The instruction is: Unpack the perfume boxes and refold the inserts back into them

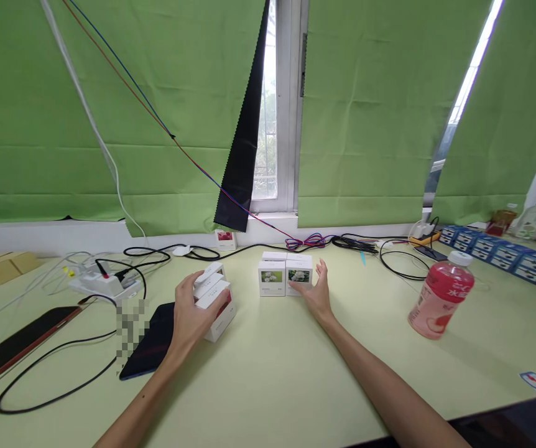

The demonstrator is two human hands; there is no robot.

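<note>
A row of several small white boxes [221,317] with red pictures stands left of centre on the pale green table [268,386]. My left hand [191,308] is wrapped around that row, thumb on the near box and fingers on the far left side. Near the middle, more white boxes stand in a block; the front two show flower pictures, a left one [272,280] and a right one [298,264]. My right hand [317,292] touches the right one, thumb on its front face and fingers raised and spread at its right side.
A pink drink bottle [440,295] stands at the right, before a row of blue boxes [501,252]. At the left lie a dark tablet [153,342], a phone [20,342], a power strip [104,286] and looping cables. Another small box [226,241] is by the wall.
</note>
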